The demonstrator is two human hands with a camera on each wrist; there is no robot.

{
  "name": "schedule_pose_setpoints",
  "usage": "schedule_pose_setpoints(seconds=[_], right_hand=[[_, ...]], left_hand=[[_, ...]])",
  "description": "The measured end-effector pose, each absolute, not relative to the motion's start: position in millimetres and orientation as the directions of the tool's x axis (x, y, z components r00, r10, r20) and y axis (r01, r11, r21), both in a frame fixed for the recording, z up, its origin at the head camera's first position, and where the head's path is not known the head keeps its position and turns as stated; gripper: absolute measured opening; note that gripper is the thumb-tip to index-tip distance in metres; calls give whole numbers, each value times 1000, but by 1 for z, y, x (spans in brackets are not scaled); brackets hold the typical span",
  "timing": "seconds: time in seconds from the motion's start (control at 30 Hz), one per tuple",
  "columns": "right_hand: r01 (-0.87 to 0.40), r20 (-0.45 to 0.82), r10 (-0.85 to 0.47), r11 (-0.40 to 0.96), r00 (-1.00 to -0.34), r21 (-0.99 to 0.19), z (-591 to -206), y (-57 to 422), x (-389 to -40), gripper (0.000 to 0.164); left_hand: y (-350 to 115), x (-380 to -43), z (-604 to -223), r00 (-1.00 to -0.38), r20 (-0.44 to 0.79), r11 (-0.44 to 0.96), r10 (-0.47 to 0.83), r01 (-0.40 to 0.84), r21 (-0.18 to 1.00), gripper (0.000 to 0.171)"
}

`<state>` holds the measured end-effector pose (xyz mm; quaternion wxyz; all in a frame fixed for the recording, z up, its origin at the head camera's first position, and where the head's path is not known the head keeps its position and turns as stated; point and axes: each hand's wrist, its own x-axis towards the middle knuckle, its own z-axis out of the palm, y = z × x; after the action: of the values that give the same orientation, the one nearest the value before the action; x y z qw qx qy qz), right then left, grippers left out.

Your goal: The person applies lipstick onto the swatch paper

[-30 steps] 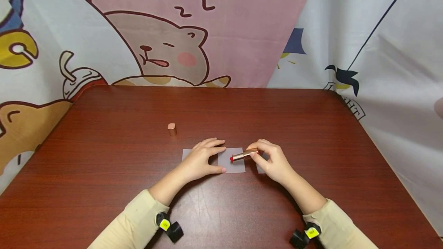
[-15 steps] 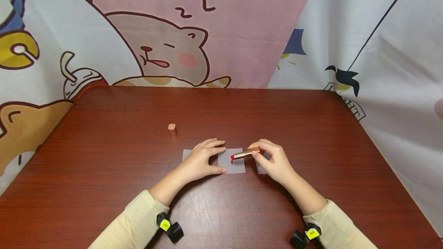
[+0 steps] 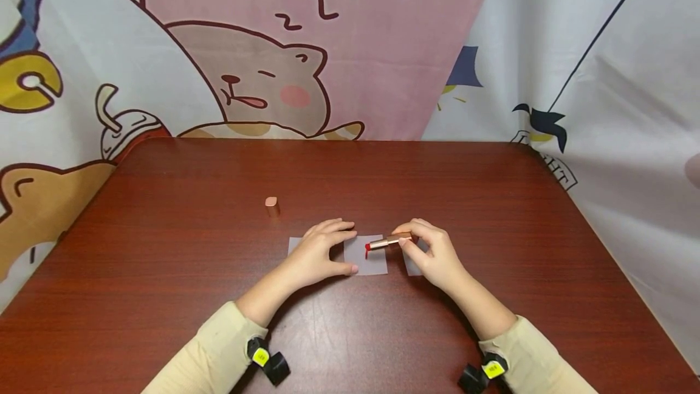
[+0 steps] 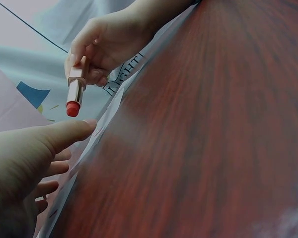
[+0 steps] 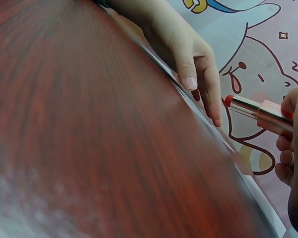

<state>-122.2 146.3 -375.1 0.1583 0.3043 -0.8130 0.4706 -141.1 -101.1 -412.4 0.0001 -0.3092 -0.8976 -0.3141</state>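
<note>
My right hand (image 3: pixel 429 253) pinches a lipstick (image 3: pixel 387 241) in a rose-gold tube between thumb and fingers, its red tip pointing left. In both wrist views the lipstick's tip (image 4: pixel 73 109) appears a little above the surface. Below it, a short red stroke (image 3: pixel 366 255) marks the middle sheet of pale paper (image 3: pixel 377 265). My left hand (image 3: pixel 316 254) rests at that sheet's left side, fingers extended and thumb apart, with the thumb tip on the paper. The left hand (image 5: pixel 193 64) also shows facing the lipstick in the right wrist view.
A rose-gold lipstick cap (image 3: pixel 272 207) stands upright on the brown wooden table (image 3: pixel 350 181), beyond my left hand. Another pale paper (image 3: pixel 294 243) shows behind the left hand, and one more paper (image 3: pixel 412 265) lies partly under the right. A cartoon-printed cloth (image 3: pixel 383 47) hangs behind the table.
The lipstick tip has shifted slightly away from me and a touch right, and the red stroke beneath it now shows more fully. My left hand has stayed in place.
</note>
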Motion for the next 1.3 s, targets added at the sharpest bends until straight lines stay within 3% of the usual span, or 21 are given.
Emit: schedule_pose_setpoints(seconds=[0.87,1.3], right_hand=[[-631,584,-243,351,-775,-692,-378,177,-124,19],[-592,581,-161,391,-798,-705,-380,197,-121,19]], left_hand=[[-80,-139,-412,-792,255,582,555,589,561,67],[-57,-138,-412,-796,224,595,563,578,559,67]])
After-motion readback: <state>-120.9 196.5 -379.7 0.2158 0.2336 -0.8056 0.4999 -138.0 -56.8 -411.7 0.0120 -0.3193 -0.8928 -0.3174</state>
